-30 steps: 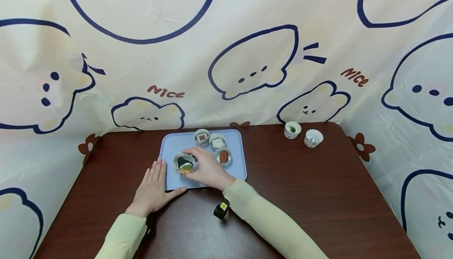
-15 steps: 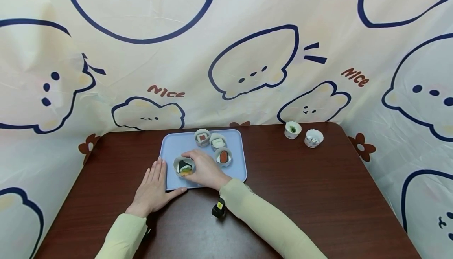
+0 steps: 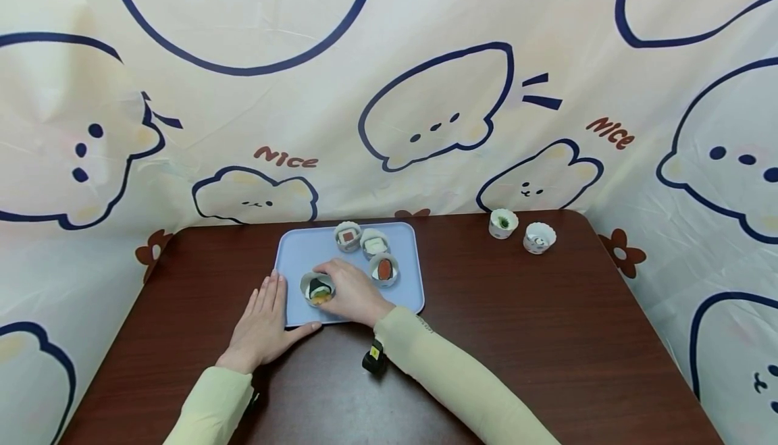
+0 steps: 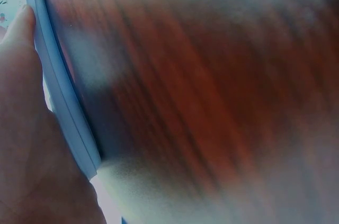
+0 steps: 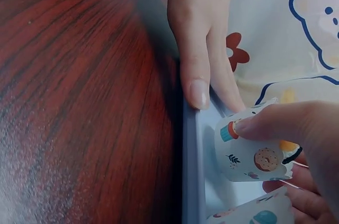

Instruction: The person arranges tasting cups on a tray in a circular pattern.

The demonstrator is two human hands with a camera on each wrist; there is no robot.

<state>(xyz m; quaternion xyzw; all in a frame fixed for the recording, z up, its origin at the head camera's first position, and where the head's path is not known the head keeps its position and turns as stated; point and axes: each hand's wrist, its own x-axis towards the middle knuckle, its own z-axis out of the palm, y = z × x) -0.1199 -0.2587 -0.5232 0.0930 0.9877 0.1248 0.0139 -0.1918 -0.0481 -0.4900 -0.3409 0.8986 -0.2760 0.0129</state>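
In the head view my right hand (image 3: 352, 290) holds a paper baking cup (image 5: 233, 155) between thumb and fingers, over the left front part of the light blue tray (image 3: 292, 249). Inside the cup is a sushi-like piece (image 3: 319, 288) with dark wrap, white, green and yellow. The right wrist view shows the thumb on the cup's wall, printed with a cupcake and a donut. My left hand (image 3: 258, 327) lies flat at the tray's front left corner, fingers straight along its left side and thumb along the front edge.
On the tray, to the right and behind, stand three more filled cups: one with a reddish square (image 3: 348, 236), one with a white top (image 3: 374, 246), one with an orange-brown topping (image 3: 385, 269). Two white cups (image 3: 502, 224) (image 3: 539, 238) stand at the brown table's back right.
My right hand and the cup have shifted slightly toward me and to the right on the tray, while the right forearm has swung a little left. The left hand has stayed still.
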